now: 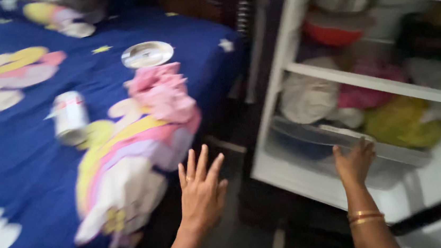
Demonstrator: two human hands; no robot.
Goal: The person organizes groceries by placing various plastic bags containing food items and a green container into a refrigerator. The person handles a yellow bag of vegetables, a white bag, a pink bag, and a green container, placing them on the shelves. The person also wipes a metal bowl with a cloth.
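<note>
I have my right hand gripping the fridge's clear drawer; my left hand, left of it, spread empty. Pulling it seems next.

Blue patterned bed, can, pink cloth, metal lid

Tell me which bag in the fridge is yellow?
The crumpled yellow-green plastic bag at the lower shelf's right; the crumpled white bag and bright pink bag lie to its left.
</note>
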